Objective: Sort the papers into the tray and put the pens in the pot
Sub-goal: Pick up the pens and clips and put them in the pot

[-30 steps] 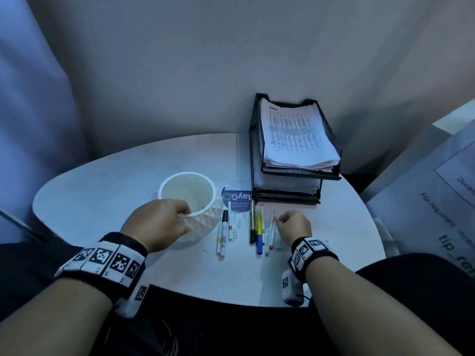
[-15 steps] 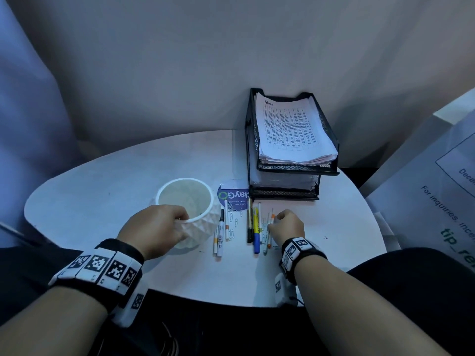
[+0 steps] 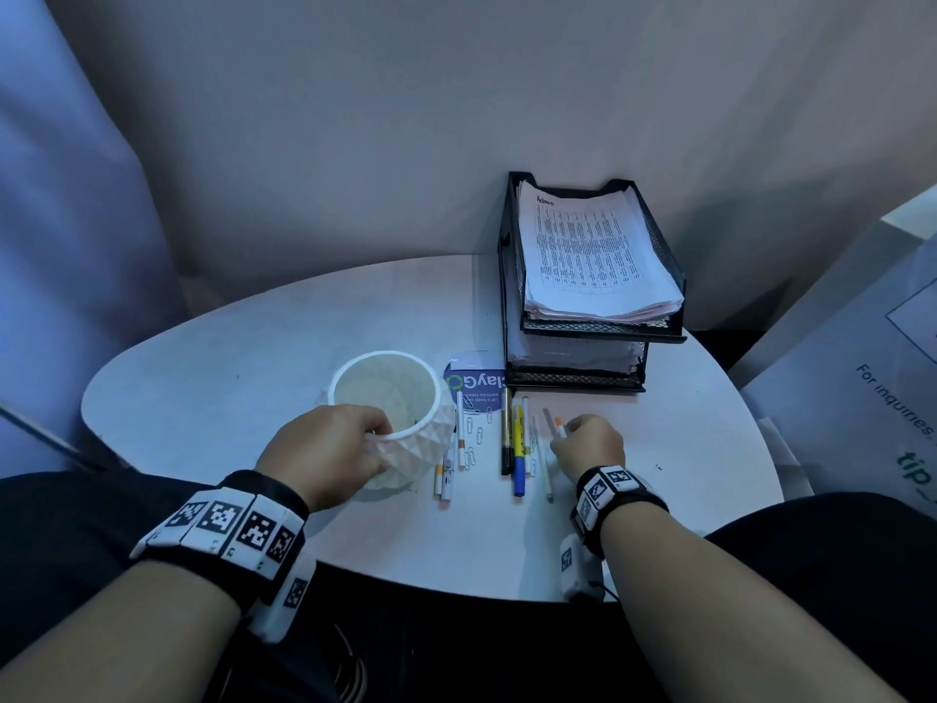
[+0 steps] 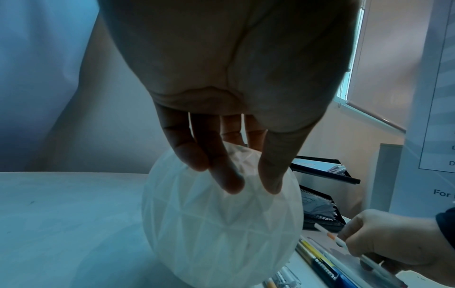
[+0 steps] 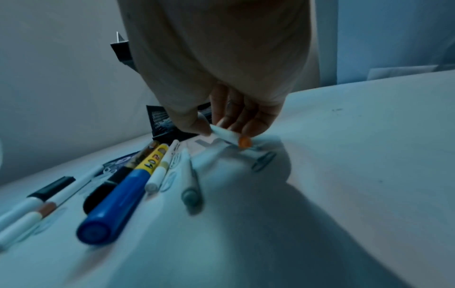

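pen with orange band — pinched in right hand grip; left hand grips pot rim.

Probably an office corner: black mesh letter tray stacked with printed sheets, pens and paper clips on a round white table, printed notice board alongside, roller blind over a window.

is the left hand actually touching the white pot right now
Touching. The left wrist view shows the left hand with its fingers pressed on the white pot just below the rim.
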